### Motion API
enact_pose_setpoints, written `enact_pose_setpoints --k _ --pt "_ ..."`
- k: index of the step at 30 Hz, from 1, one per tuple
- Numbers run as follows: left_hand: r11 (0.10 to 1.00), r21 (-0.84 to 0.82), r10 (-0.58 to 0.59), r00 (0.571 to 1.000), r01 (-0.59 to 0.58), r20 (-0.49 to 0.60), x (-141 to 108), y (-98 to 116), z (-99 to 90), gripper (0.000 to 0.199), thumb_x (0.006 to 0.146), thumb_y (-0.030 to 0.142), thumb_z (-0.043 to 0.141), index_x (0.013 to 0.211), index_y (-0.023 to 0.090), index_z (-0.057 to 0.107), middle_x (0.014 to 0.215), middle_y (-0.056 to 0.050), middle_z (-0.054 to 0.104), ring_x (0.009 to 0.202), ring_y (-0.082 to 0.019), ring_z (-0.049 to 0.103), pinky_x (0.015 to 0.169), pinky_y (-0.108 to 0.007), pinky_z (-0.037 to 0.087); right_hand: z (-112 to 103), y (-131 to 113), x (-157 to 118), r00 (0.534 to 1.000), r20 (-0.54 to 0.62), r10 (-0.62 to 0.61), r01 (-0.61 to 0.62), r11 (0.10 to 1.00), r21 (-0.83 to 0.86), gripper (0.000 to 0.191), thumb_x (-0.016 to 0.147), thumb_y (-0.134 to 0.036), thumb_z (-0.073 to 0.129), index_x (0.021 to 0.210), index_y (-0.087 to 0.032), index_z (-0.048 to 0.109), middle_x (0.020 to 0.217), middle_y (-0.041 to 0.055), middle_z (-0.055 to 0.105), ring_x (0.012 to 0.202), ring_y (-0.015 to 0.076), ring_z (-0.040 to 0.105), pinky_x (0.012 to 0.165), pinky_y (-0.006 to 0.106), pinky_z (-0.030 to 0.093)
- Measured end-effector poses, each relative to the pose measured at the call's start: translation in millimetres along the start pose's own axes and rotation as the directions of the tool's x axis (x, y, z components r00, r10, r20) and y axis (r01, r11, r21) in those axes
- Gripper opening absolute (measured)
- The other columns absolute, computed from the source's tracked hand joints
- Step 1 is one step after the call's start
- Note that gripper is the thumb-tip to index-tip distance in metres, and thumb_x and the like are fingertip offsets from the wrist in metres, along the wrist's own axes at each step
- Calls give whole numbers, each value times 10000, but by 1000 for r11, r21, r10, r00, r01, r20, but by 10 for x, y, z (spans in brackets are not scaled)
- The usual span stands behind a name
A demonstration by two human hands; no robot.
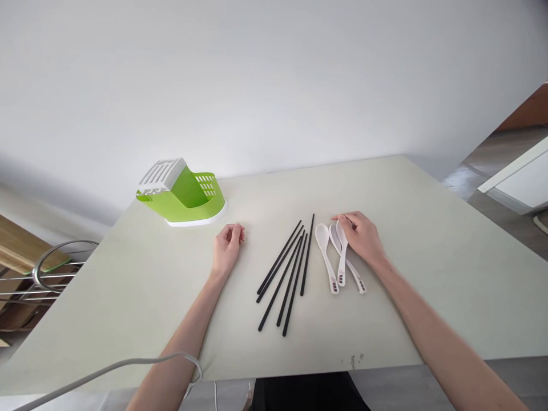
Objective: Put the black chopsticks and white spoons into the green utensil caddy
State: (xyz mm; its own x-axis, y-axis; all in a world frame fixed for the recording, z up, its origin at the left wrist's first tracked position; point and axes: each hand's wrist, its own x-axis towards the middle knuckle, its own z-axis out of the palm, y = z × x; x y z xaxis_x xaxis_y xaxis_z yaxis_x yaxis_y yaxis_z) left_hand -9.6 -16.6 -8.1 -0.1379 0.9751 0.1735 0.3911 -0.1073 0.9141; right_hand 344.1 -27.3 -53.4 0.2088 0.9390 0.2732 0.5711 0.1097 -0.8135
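Note:
Several black chopsticks point(291, 274) lie loosely fanned on the pale table point(171, 319), between my two hands. To their right are three white spoons point(324, 245), bowls toward the wall, two of them crossing. My right hand point(362, 234) has its thumb and fingers on the bowl of the spoon nearest it, gripping it. My left hand point(228, 244) rests on the table left of the chopsticks, its fingers curled closed with nothing seen in them. A green and white utensil holder point(188, 197) stands beyond my left hand at the back left.
A white wall point(274, 85) rises behind the table. One grey cable point(128, 363) crosses the front left edge near my left forearm. At the far left is a metal rack point(47, 274), and white furniture point(524, 180) stands at the right.

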Motion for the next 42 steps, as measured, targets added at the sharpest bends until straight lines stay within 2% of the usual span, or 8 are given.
enact_pose_setpoints --k 10,18,21,24,27,29,36,42 --pt "999 40 13 1000 -12 -10 -19 11 4 367 962 531 550 846 195 644 722 -11 624 666 -154 576 686 -282 480 -213 316 162 924 -302 235 -213 971 105 303 918 -451 569 977 -204 734 1034 116 794 1022 272 712 943 418 513" --pt "966 232 143 983 -114 -111 -28 37 -22 346 1001 501 504 896 204 646 916 -65 700 875 -205 654 847 -337 509 -245 352 155 939 -248 236 -212 970 120 285 901 -456 591 948 -210 726 982 97 793 960 264 720 945 410 507" --pt "875 412 353 918 -255 -182 44 140 -117 290 1009 471 497 934 222 625 1055 -113 680 1047 -259 629 925 -397 506 -241 336 147 940 -251 232 -205 970 130 291 896 -466 595 940 -211 727 964 96 791 954 262 715 935 402 505" --pt "699 613 586 787 -367 -196 197 369 -343 260 1017 454 501 1020 221 616 1205 -159 642 1235 -302 559 1088 -482 420 -250 342 147 940 -250 232 -202 969 141 303 894 -482 598 939 -213 729 965 95 791 946 260 715 923 397 507" --pt "488 781 722 683 -388 -112 437 692 -692 347 1054 446 433 1202 178 595 1429 -182 555 1386 -298 457 1184 -523 312 -255 349 154 943 -247 224 -191 970 147 319 901 -489 583 947 -211 734 973 100 794 943 256 716 916 391 512" --pt "405 849 748 657 -340 -94 633 895 -948 447 1076 471 348 1328 159 546 1561 -157 461 1447 -272 377 1215 -503 284 -251 352 162 946 -245 213 -182 973 142 338 903 -506 575 945 -211 734 977 106 796 937 257 713 908 391 516" --pt "347 914 385 921 -209 65 1218 1035 -1494 923 1003 699 -123 1552 159 385 1652 -80 447 1579 -242 225 1271 -494 207 -228 349 183 952 -231 199 -178 978 110 355 904 -529 573 930 -211 728 964 109 795 897 259 702 892 398 512" --pt "384 906 251 965 -177 82 1273 981 -1347 929 1010 699 -106 1509 194 493 1605 -22 516 1440 -255 466 1183 -513 403 -234 332 173 952 -228 205 -184 977 111 325 905 -495 575 937 -208 725 977 104 794 923 256 709 903 394 502"
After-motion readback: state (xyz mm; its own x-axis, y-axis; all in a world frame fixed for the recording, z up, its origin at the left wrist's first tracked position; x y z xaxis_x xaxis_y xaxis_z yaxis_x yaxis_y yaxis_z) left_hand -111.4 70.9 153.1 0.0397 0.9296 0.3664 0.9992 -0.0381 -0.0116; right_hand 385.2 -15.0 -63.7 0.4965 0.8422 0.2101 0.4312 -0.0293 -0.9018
